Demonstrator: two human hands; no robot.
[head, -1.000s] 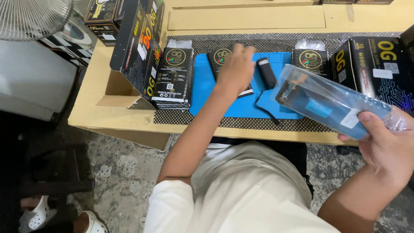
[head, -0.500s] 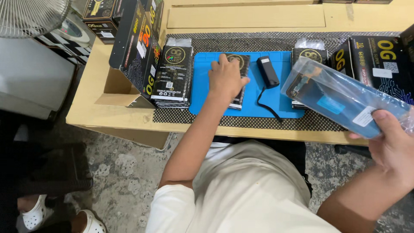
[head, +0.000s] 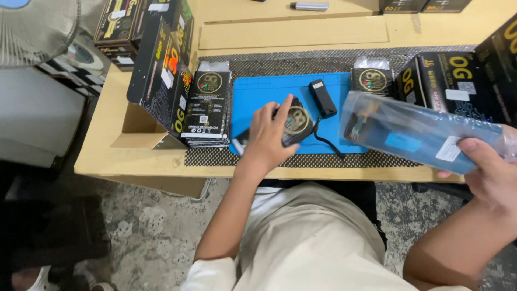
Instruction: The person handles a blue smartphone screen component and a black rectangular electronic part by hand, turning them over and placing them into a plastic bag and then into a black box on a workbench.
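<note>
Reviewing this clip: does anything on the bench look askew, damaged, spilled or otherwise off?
Nothing looks damaged or spilled. The black packet under the left hand lies tilted on the blue mat, unlike the squared stack of packets beside it. The right hand holds a clear bag in the air over the bench edge.

Lighting: bright, even, overhead; soft shadows under the desk (head: 161,161) front edge. Glare on the clear plastic sleeve (head: 420,134). Wide-angle bowing at frame edges; focus sharp.
</note>
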